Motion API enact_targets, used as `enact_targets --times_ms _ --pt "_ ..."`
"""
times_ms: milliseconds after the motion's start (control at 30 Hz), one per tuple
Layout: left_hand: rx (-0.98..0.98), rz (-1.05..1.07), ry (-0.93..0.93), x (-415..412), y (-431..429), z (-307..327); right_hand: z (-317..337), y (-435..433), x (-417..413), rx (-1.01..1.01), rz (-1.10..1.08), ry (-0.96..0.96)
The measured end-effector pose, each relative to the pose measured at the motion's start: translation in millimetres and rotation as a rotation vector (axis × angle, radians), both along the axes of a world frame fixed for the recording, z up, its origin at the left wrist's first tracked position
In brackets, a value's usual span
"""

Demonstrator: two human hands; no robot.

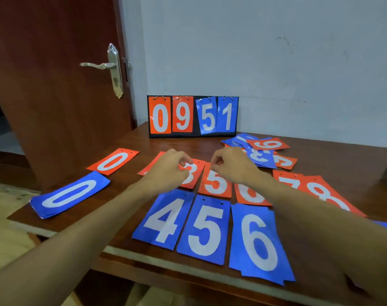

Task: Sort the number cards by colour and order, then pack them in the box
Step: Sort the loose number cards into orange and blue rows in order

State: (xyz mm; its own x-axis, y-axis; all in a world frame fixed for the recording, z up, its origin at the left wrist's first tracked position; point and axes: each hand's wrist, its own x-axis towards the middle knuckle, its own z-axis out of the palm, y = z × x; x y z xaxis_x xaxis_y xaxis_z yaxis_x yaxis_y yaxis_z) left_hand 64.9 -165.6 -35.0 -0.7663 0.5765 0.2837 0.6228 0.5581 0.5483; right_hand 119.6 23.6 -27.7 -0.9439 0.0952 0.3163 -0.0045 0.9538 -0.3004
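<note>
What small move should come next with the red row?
Probably slide the red 3 and red 5 apart: the left hand and right hand are at their top edges, and no red 4 lies between them. The mixed pile may hold it.

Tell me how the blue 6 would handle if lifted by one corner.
Probably floppy: the blue 6 looks thin and sheet-like, its edges slightly wavy. Staggered edges at its lower end suggest several stacked cards, which might slide apart. It seems to overhang the table edge, so a push could tip it off.
</note>
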Motion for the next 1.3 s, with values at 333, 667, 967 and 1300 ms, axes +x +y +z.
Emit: enact_targets --times_ms 333,667,967,1300 --pt "0.013 -0.169 -0.103 -48.7 154.5 -8.9 -9.7 170.9 -3.5 -0.022 -0.146 -0.177" --pt "-0.223 0.021 0.051 -74.0 246.4 -42.3 -43.4 229.5 -53.6 0.0 -0.2 -0.243" --pt "-0.328 0.085 -0.073 -59.4 261.2 -29.0 -35.4 247.1 -18.8 0.297 -0.161 -0.123" --pt "0.205 0.207 -0.508 -55.9 244.6 -14.0 -28.2 253.7 21.6 0.122 -0.173 -0.028"
